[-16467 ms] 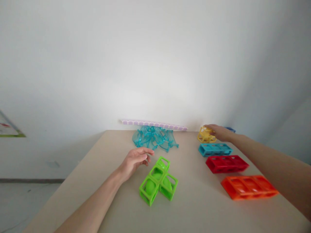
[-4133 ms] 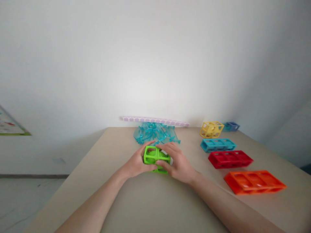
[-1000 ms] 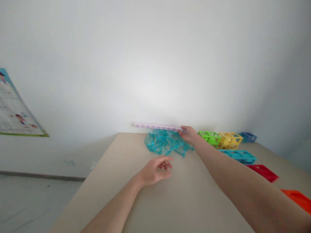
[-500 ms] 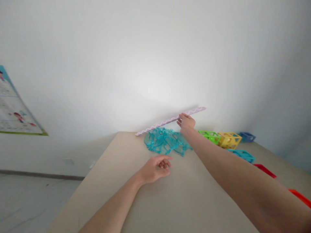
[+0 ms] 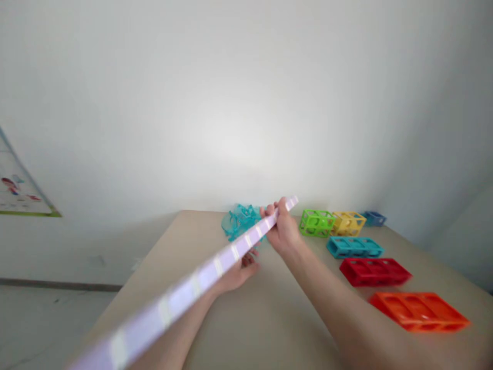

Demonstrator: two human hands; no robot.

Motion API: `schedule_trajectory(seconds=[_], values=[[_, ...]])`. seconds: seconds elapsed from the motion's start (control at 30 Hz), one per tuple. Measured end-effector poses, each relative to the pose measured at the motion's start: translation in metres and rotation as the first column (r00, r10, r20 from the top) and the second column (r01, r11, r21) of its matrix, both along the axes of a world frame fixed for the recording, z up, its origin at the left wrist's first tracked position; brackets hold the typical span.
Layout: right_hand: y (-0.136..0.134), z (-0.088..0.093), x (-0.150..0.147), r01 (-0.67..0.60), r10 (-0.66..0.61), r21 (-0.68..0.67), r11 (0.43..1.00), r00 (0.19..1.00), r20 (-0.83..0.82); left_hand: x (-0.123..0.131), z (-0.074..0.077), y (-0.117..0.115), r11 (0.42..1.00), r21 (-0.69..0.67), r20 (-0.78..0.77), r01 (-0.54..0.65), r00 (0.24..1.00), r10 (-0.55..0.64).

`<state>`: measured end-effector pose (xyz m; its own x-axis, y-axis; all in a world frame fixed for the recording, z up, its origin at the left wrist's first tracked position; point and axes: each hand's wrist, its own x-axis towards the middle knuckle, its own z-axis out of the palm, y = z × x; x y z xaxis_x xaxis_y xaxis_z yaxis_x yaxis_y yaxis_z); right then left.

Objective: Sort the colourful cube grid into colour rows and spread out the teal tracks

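Note:
A long lilac strip with pale bands (image 5: pixel 208 275) crosses the view from the lower left up toward the middle. Near its far end my right hand (image 5: pixel 283 226) grips it, with fingers closed around it. Below the strip, partly hidden by it, is my left hand (image 5: pixel 242 270), resting over the table with curled fingers spread apart and nothing in them. Behind both hands lies a heap of translucent teal pieces (image 5: pixel 239 220), partly covered by the strip and my right hand.
On the table (image 5: pixel 246 329), to the right, stand open frame blocks: green (image 5: pixel 317 223), yellow (image 5: pixel 347 223), dark blue (image 5: pixel 373 218), teal (image 5: pixel 355 247), red (image 5: pixel 375 272) and orange (image 5: pixel 419 311). A white wall (image 5: pixel 231 103) rises behind; a poster (image 5: pixel 19 187) hangs at left.
The strip has come away from the wall, its near end swung toward the camera in my right hand. My right hand has moved left and down, and more of the blocks shows.

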<state>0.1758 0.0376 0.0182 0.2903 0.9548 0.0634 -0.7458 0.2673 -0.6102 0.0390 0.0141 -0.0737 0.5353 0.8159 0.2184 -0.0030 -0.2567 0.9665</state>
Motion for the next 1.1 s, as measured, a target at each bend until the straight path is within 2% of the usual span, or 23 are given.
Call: schedule_trajectory(seconds=[0.07, 0.13, 0.2, 0.27, 0.33, 0.4, 0.63, 0.77, 0.87, 0.97, 1.1], values=[[-0.028, -0.021, -0.01, -0.177, 0.177, -0.101, 0.979, 0.984, -0.017, 0.002, 0.0, 0.002, 1.0, -0.027, 0.041, 0.003, 0.999, -0.002], [-0.051, -0.041, -0.021, -0.315, 0.316, -0.128, 0.94, 0.949, -0.012, 0.004, 0.003, 0.004, 0.997, -0.071, 0.093, -0.008, 0.996, 0.015], [-0.067, -0.054, -0.031, -0.439, 0.445, -0.135, 0.888, 0.895, 0.021, 0.003, 0.009, 0.003, 0.979, -0.196, 0.187, -0.048, 0.979, 0.086], [-0.077, -0.059, -0.039, -0.5, 0.51, -0.15, 0.853, 0.859, 0.035, 0.0, 0.016, 0.001, 0.932, -0.36, 0.289, -0.037, 0.946, 0.149], [-0.082, -0.061, -0.046, -0.498, 0.514, -0.193, 0.845, 0.857, 0.043, -0.004, 0.024, -0.003, 0.892, -0.45, 0.37, 0.041, 0.918, 0.145], [-0.085, -0.063, -0.051, -0.489, 0.515, -0.234, 0.84, 0.855, 0.065, -0.008, 0.03, -0.006, 0.889, -0.451, 0.406, 0.072, 0.904, 0.133], [-0.096, -0.075, -0.058, -0.6, 0.629, -0.188, 0.777, 0.743, 0.228, -0.013, 0.032, 0.002, 0.907, -0.417, 0.53, -0.051, 0.798, 0.289], [-0.1, -0.076, -0.06, -0.598, 0.621, -0.168, 0.783, 0.753, 0.216, -0.015, 0.03, 0.003, 0.891, -0.452, 0.526, 0.045, 0.82, 0.225], [-0.099, -0.075, -0.06, -0.62, 0.642, -0.169, 0.766, 0.744, 0.185, -0.017, 0.027, 0.002, 0.884, -0.458, 0.528, 0.097, 0.829, 0.183], [-0.097, -0.074, -0.058, -0.654, 0.68, -0.189, 0.732, 0.719, 0.144, -0.016, 0.025, 0.002, 0.877, -0.473, 0.513, 0.084, 0.835, 0.196], [-0.094, -0.074, -0.055, -0.69, 0.718, -0.215, 0.691, 0.69, 0.095, -0.015, 0.025, 0.002, 0.878, -0.479, 0.448, 0.002, 0.86, 0.243]])
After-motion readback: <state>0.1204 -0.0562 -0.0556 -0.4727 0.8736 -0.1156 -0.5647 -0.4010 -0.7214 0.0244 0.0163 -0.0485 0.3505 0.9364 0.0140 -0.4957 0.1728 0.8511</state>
